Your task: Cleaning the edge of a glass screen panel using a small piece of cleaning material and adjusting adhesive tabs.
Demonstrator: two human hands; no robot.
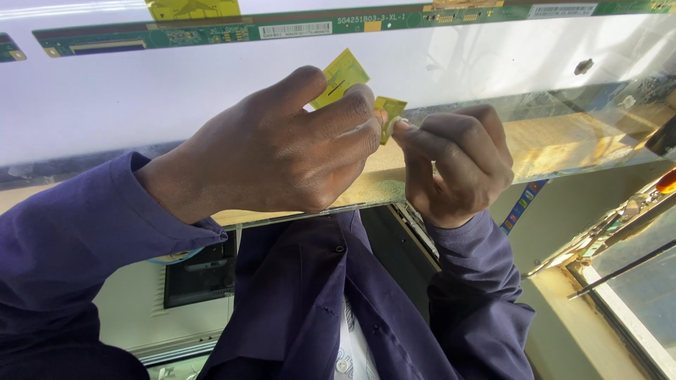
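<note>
Carefully: left hand [282, 151] pinches yellow flex tab [341, 76], right hand [458, 158] fingertips grip smaller tab [389, 112]; keep pull shallow along display panel [141, 105].

Our left hand [282, 151] covers most of the yellow tabs [343, 74], the circuit board [211, 32] runs off the top edge, and its tiny parts are unreadable.

Yellow flex tabs [343, 76], green circuit strip [211, 34], purple sleeves [63, 239].

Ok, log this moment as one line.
left hand: pinching yellow flex tab | right hand: pinching smaller yellow tab | under: glossy display panel | far edge: green circuit strip
</note>
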